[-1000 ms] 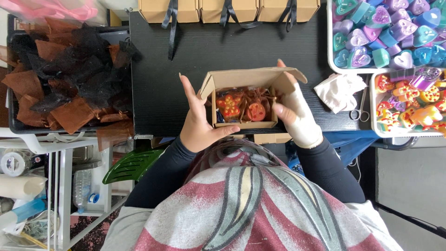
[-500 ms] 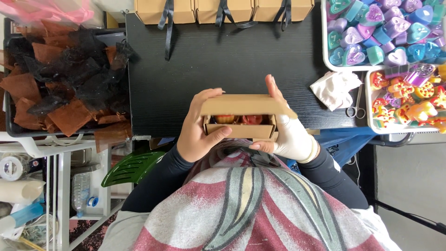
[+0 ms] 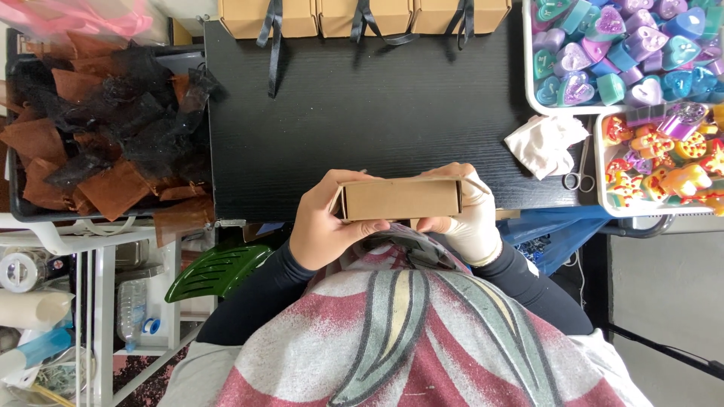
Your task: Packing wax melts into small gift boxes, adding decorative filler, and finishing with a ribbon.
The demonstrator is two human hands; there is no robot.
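A small brown cardboard box (image 3: 400,197) is held at the near edge of the black table (image 3: 362,113), its lid folded down so the contents are hidden. My left hand (image 3: 320,222), bare, wraps the box's left end with the thumb under it. My right hand (image 3: 471,215), in a pale glove, grips the right end, fingers over the top flap. Both forearms wear dark sleeves.
Closed brown boxes with black ribbons (image 3: 362,15) line the far edge. A bin of brown and black mesh pouches (image 3: 98,143) stands left. Trays of heart-shaped candles (image 3: 618,53) and orange-yellow candles (image 3: 671,166) sit right, with a white cloth (image 3: 547,143) and scissors (image 3: 582,177).
The box was open showing red and orange items a second ago. The lid has since been folded shut, and the box has tipped toward me with both hands closing around its ends.
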